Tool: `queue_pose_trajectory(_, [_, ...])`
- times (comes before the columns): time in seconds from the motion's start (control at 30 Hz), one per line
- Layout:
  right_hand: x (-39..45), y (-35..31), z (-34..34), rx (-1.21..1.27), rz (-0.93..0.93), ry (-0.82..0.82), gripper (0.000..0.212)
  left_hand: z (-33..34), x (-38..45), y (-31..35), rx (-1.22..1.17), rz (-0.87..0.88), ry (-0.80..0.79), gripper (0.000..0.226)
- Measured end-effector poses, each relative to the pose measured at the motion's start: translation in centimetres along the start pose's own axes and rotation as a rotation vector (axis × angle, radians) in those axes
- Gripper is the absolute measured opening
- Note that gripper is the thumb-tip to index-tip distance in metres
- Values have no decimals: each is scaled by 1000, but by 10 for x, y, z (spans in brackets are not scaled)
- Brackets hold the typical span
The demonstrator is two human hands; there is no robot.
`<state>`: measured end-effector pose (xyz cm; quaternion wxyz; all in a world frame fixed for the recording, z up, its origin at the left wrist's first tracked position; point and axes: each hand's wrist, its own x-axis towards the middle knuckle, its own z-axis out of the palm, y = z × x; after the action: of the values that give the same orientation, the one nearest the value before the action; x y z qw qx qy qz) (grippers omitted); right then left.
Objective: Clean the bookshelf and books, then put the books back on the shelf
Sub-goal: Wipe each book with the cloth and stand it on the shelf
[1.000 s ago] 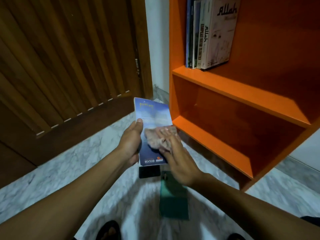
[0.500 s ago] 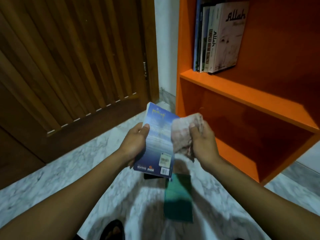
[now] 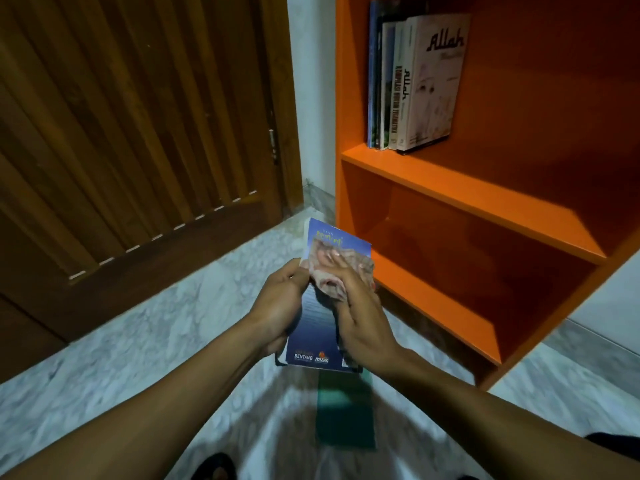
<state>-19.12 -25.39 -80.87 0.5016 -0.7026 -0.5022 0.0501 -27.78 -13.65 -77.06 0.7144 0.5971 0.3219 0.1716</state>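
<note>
My left hand (image 3: 280, 306) grips a blue paperback book (image 3: 317, 327) by its left edge and holds it above the floor. My right hand (image 3: 360, 306) lies with stretched fingers on a pinkish cloth (image 3: 325, 282) and presses it against the upper part of the cover. The orange bookshelf (image 3: 467, 199) stands to the right. Its upper compartment holds several upright books (image 3: 415, 88) at the left end. The lower compartment has nothing in it.
A dark green book (image 3: 344, 414) lies on the marble floor (image 3: 156, 341) directly below my hands. A brown slatted wooden door (image 3: 121, 133) fills the left side. A white wall strip (image 3: 313, 98) separates the door and the shelf. A dark sandal (image 3: 214, 467) shows at the bottom edge.
My right hand had lifted the cloth off to the book's right side. It now presses the cloth on the top of the cover again. The left hand keeps holding the book.
</note>
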Motion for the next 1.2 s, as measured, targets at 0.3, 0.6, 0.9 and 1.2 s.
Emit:
queue_pose_trajectory(0.3, [-29,-8,13,-41,-289,-310,63,-29,10,12,-283,-26,167,35])
queue_pose_trajectory(0.6, [-40,10,6,-74,-240,-506,35,-43,7,30,-316,-10,329,27])
queue_pose_trajectory(0.9, [-13,17,-8,924,846,-97,49,-45,4,26,-250,-96,272,37])
queue_pose_trajectory(1.2, [-4,-20,-10,718,558,-23,22,-21,11,5,398,66,321,49])
